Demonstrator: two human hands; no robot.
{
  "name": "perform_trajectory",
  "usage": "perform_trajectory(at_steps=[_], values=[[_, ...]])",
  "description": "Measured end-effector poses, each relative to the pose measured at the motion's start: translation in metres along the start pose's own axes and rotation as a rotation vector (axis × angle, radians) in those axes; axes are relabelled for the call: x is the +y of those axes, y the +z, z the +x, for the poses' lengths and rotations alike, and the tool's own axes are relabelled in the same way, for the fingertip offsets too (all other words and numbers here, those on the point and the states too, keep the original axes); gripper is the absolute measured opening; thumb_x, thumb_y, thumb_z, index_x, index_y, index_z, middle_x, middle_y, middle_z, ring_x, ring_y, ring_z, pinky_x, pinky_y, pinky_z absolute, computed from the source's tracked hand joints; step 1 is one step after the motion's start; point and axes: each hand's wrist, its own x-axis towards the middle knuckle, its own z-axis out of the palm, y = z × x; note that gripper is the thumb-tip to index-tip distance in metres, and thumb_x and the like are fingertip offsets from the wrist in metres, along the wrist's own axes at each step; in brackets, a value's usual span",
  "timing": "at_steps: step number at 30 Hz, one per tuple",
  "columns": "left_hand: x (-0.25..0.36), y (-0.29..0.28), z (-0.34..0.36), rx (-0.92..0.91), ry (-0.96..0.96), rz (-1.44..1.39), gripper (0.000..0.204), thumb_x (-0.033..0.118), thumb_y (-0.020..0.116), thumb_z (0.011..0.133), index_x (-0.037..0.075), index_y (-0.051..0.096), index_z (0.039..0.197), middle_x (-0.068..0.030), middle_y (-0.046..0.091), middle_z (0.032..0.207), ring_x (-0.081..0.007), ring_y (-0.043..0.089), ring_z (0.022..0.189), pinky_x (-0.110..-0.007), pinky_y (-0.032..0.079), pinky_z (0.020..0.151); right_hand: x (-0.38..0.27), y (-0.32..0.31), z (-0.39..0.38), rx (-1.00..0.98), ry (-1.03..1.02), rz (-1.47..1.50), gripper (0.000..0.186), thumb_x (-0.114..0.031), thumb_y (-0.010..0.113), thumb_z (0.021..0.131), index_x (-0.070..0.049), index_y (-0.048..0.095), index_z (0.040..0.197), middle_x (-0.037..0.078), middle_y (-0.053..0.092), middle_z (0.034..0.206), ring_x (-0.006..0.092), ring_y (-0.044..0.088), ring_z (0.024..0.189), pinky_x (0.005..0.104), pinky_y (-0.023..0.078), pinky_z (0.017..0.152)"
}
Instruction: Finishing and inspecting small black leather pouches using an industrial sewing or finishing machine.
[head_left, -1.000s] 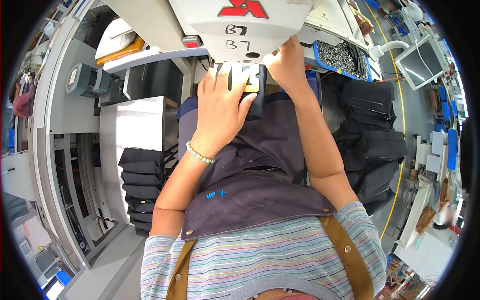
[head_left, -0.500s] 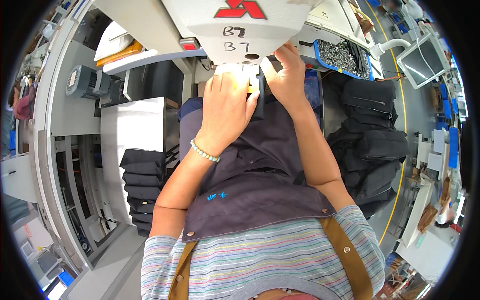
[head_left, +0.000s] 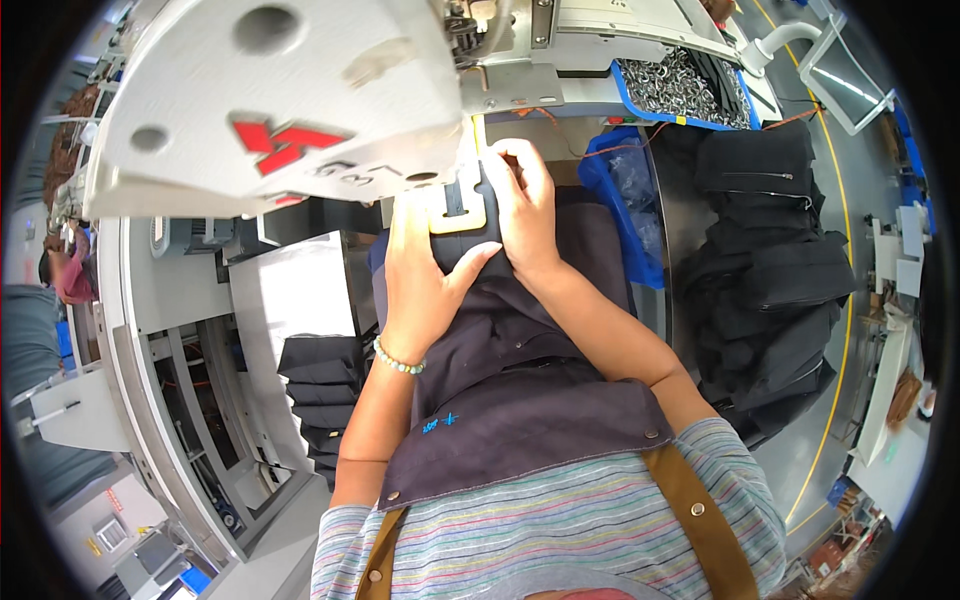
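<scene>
- Under the big white sewing-machine head (head_left: 290,100), a dark navy woven garment piece (head_left: 520,330) is lying across the bench and draping down toward the person's lap; it is looking soft, light and limp, likely to fold or slide unless it is being held flat.
- Beside it on the right, a stack of dark folded garment pieces (head_left: 770,270) is crowding the bench edge, and a blue plastic bag (head_left: 625,200) is sitting just beside the working hand, so open room that way is looking tight.
- On the left, a grey metal side table (head_left: 290,290) and a lower pile of dark folded cloth (head_left: 320,390) are leaving only a narrow lane.
- Pressing palm-down, the left hand (head_left: 425,270) is spreading flat on the cloth, its grip open, pinning rather than pinching.
- Up by the needle area, the right hand (head_left: 530,210) is curling its fingers onto the fabric edge beside a tan flat slotted template (head_left: 462,215), its grip closing on the cloth.
- Best hold is seeming to be near that stiffer top edge.
</scene>
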Motion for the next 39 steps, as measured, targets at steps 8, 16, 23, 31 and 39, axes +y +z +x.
perform_trajectory(at_steps=[8, 16, 23, 31, 39], values=[[-0.003, 0.004, 0.000, 0.032, -0.014, 0.036, 0.066, 0.028, 0.087, 0.073, -0.003, 0.053, 0.121, -0.0201, 0.057, 0.109, -0.0400, 0.058, 0.098, -0.044, 0.049, 0.085, -0.003, 0.004, 0.000, 0.031, 0.046, 0.021, 0.003, -0.008, 0.057, 0.100, -0.005, 0.056, 0.099, 0.000, 0.057, 0.085, 0.0046, 0.052, 0.075, 0.0217, 0.044, 0.068], [-0.007, 0.003, 0.000, -0.021, -0.019, -0.041, 0.065, 0.030, 0.086, 0.075, -0.002, 0.053, 0.121, -0.0180, 0.058, 0.109, -0.0380, 0.059, 0.099, -0.043, 0.049, 0.086, -0.008, 0.004, -0.001, 0.005, 0.084, 0.076, 0.002, -0.007, 0.056, 0.100, -0.005, 0.055, 0.100, 0.001, 0.058, 0.083, 0.0066, 0.056, 0.073, 0.0233, 0.046, 0.068], [-0.007, 0.004, -0.002, 0.019, 0.010, -0.025, 0.068, 0.031, 0.086, 0.076, -0.004, 0.051, 0.122, -0.0198, 0.057, 0.112, -0.0391, 0.058, 0.101, -0.043, 0.049, 0.087, -0.009, 0.003, 0.001, 0.004, 0.075, 0.091, 0.009, -0.010, 0.059, 0.101, -0.004, 0.052, 0.099, 0.001, 0.056, 0.085, 0.0051, 0.053, 0.073, 0.0228, 0.047, 0.066], [-0.008, 0.002, -0.005, 0.029, 0.021, -0.048, 0.073, 0.028, 0.081, 0.081, -0.006, 0.045, 0.135, -0.0245, 0.053, 0.126, -0.0417, 0.053, 0.117, -0.043, 0.044, 0.099, -0.010, -0.003, 0.008, -0.020, -0.151, -0.217, 0.007, -0.009, 0.059, 0.098, -0.003, 0.056, 0.102, 0.004, 0.060, 0.091, 0.0095, 0.058, 0.078, 0.0245, 0.048, 0.071], [-0.003, -0.002, -0.019, 0.133, 0.133, 0.050, 0.058, 0.016, 0.072, 0.088, 0.000, 0.050, 0.139, -0.0220, 0.049, 0.142, -0.0401, 0.047, 0.132, -0.044, 0.039, 0.109, -0.060, -0.004, 0.056, -0.203, -0.929, -1.216, 0.030, -0.010, 0.075, 0.074, -0.008, 0.070, 0.103, 0.006, 0.063, 0.102, 0.0261, 0.059, 0.098, 0.0378, 0.052, 0.079]])
